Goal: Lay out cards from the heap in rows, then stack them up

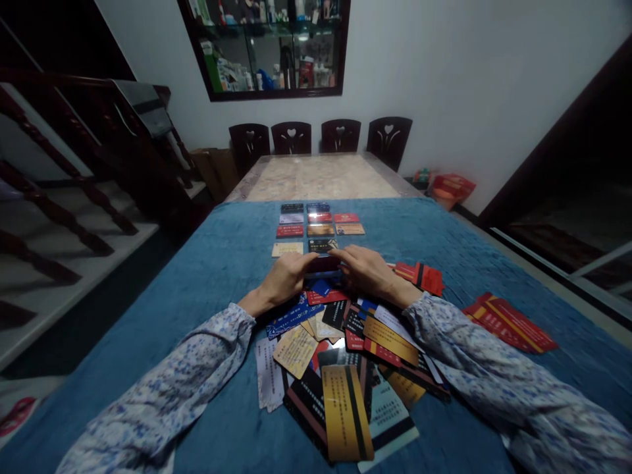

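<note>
Between my left hand and my right hand is a small stack of cards, dark on its near face, gripped at its two ends. Both thumbs reach along its top edge; several other fingers are hidden. A heap of loose cards lies below my hands, with a gold card nearest me and a cream card at its left. Beyond my hands, several cards lie in rows, among them a beige card and a black card.
The blue cloth covers the near part of the table. Red cards lie at the right, and more red cards beside my right wrist. Dark chairs stand at the far end. A stair railing is at the left.
</note>
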Demonstrator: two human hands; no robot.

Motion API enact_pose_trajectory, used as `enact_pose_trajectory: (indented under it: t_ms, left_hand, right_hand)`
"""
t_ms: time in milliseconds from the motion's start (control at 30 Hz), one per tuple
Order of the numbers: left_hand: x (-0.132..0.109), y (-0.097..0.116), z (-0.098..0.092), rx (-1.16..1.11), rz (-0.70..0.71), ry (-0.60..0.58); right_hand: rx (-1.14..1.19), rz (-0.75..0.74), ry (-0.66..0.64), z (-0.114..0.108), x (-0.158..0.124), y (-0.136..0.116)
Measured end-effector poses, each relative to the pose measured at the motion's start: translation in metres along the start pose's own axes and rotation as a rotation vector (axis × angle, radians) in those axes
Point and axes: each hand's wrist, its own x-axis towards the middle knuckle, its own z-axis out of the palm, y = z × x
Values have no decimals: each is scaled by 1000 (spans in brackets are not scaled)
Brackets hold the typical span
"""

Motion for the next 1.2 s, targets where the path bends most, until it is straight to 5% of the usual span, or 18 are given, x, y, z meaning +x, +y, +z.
enact_pose_trajectory:
  t_ms: [800, 1033, 1200]
  left_hand:
    - [8, -2, -9, -11, 63, 117]
    - [8, -11, -20, 50, -4, 141]
    - [10, -29, -30, 83, -12, 145]
  right_hand:
    - [-316, -45, 328, -9, 5, -15]
    - [-315, -61, 316, -15, 31, -11]
    - [-256, -46, 165, -14, 59, -3]
